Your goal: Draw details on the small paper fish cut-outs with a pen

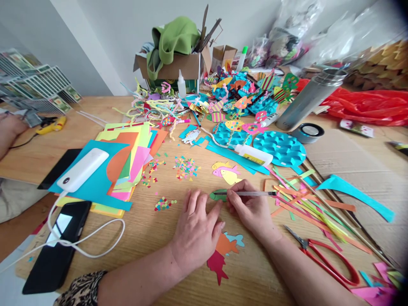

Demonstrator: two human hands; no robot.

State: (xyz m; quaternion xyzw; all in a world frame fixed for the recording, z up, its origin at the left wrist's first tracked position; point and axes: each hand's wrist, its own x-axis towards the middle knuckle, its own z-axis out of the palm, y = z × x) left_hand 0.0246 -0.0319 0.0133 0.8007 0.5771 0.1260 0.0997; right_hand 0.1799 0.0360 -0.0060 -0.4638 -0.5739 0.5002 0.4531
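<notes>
A pen (255,194) is pinched between the thumb and fingers of my right hand (250,212), its tip on a small green paper fish (215,195). My left hand (195,229) lies flat with its fingers spread, the index fingertip at the lower edge of that fish. Just beyond are a yellow paper fish (231,175) and a pink one (218,171), overlapping. Below my hands lie orange (227,244), red (218,267) and light blue (236,239) paper fish, the orange and red ones partly covered by my left hand.
Red-handled scissors (334,259) and paper strips (318,208) lie at right. Confetti piles (185,168), coloured paper (124,148), a power bank (83,170) and a phone (59,246) sit left. Behind are a glue bottle (253,155) and a steel flask (310,100). Another person's hand (11,129) shows far left.
</notes>
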